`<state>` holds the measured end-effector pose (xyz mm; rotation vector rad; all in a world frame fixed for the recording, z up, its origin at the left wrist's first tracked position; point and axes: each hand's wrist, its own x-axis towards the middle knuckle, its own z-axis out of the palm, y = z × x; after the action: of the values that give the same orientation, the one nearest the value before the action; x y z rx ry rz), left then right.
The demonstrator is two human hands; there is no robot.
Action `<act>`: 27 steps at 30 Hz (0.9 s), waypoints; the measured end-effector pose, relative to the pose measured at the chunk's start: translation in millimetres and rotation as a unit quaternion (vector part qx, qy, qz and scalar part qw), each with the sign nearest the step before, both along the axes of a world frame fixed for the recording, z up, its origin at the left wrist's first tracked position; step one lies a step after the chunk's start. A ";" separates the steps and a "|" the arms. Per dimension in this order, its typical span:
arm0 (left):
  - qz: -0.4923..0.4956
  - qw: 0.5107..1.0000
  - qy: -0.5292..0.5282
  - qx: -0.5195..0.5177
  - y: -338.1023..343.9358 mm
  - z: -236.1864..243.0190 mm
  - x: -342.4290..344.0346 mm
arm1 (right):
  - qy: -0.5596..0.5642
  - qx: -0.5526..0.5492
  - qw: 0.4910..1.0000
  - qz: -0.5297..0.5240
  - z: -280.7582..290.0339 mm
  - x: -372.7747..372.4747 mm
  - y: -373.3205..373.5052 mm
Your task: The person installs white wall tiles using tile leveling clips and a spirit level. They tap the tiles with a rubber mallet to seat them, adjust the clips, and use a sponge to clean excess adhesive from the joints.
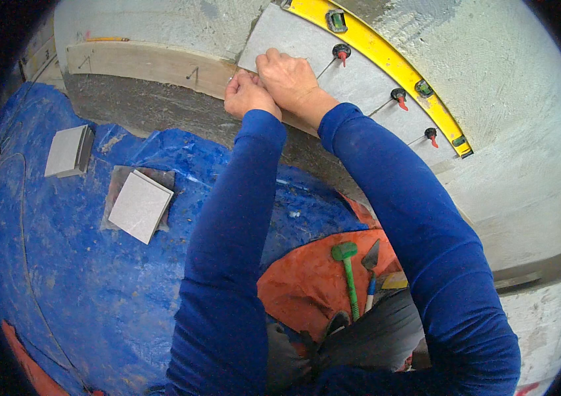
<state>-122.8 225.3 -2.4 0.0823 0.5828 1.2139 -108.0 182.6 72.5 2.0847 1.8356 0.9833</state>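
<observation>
Forearms (231, 211) converge; left hand (250, 96) pinched narrow, right hand (291, 80) curled by grey tile (287, 39); cannot tell whether either holds anything.

Whether anything is pinched by the left hand (250, 96) cannot be told, its fingertips being partly covered by the right hand (289, 82). Part of the board (151, 63) is hidden behind both hands. The level (379, 50) is cut off by the upper edge. A yellow object (394, 281) is half covered by the right sleeve (419, 218).
</observation>
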 end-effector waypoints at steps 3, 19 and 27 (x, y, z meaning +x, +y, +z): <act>-0.010 1.000 -0.016 -0.008 1.6 0.0 0.7 | -0.005 0.010 1.000 0.008 -1.2 1.8 0.2; -0.016 0.999 -0.023 0.040 7.5 -13.3 9.2 | -0.010 0.024 0.999 0.031 -2.2 -0.8 -3.7; -0.077 0.996 -0.001 0.055 10.6 -18.2 0.8 | 0.064 0.079 0.990 0.101 -2.4 -25.8 -55.5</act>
<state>-122.0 236.0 -20.6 0.2144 0.4982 1.0953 -133.8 127.1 70.1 2.1266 2.1330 1.1004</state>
